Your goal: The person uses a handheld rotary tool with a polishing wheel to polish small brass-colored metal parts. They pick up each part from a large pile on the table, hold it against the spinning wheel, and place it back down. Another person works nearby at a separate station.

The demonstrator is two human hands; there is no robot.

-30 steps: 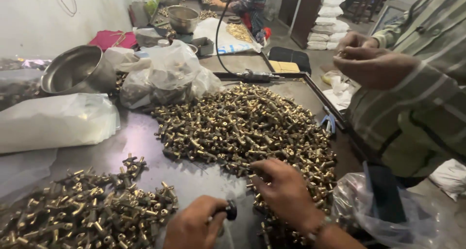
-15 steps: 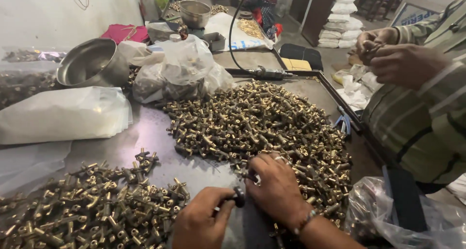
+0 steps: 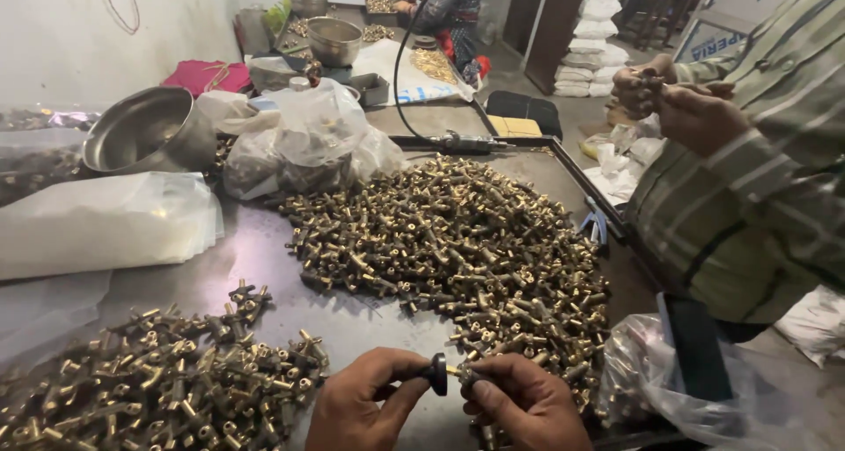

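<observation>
**Small brass fitting worked at the near edge of the bench**

The fingers of the left hand [image 3: 365, 403] were closed round a dark round-headed tool [image 3: 437, 374], pinched between thumb and forefinger. The fingers of the right hand [image 3: 524, 403] were clamped on a small brass fitting [image 3: 465, 376], which was held just above the near edge of the bench [image 3: 352, 315], touching the tip of the tool. Both hands were kept close together, almost touching.

Just beyond the right hand a large heap of loose brass fittings [image 3: 458, 240] was spread over the middle of the metal bench. A smaller heap of fittings [image 3: 167, 372] was laid to the left of the left hand. At the right, near the bench corner, a clear plastic bag [image 3: 660, 381] was seen.

Farther back, a knotted clear bag of parts [image 3: 299, 147] and a steel bowl [image 3: 150, 134] were set side by side, with a flat white plastic bag [image 3: 101, 222] lying in front of the bowl. A cabled power tool [image 3: 462, 140] was laid behind the big heap.

At the right edge a person in a green striped shirt [image 3: 757, 178] was standing, hands [image 3: 678, 103] held together at chest height, well apart from the bench.
</observation>
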